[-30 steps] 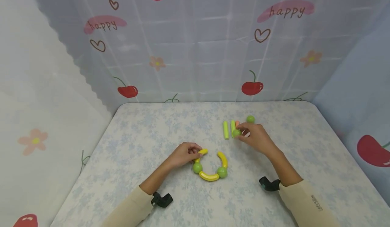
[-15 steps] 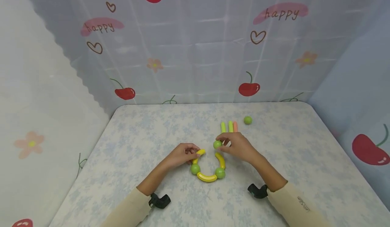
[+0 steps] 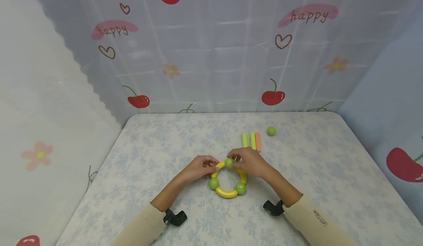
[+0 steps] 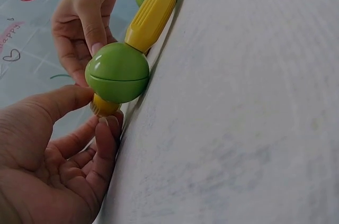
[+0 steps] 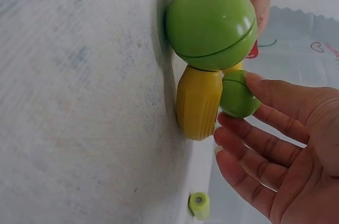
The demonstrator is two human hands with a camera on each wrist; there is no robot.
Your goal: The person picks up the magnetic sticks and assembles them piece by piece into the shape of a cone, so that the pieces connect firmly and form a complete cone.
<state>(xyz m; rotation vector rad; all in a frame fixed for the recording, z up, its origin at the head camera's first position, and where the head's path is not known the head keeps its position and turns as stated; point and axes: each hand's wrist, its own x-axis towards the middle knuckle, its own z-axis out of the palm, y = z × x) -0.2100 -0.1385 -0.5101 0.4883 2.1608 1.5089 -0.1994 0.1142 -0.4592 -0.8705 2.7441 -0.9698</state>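
Left grip (image 3: 198,168) pinching yellow arc (image 3: 221,164), long axis slanting away rightward, right grip (image 3: 250,161) pinching green ball (image 3: 229,161)

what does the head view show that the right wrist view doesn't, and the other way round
Only the head view: the straight salmon-pink stick, the loose, round green ball farther back, and the beige cloth sleeves.

Only the right wrist view: the grooved side of a curved, glossy yellow piece, and the round mark on the end of a straight light green stick.

Both: the right hand pinching a glossy green ball, two more glossy green balls, and the left hand, only partly in the wrist view.
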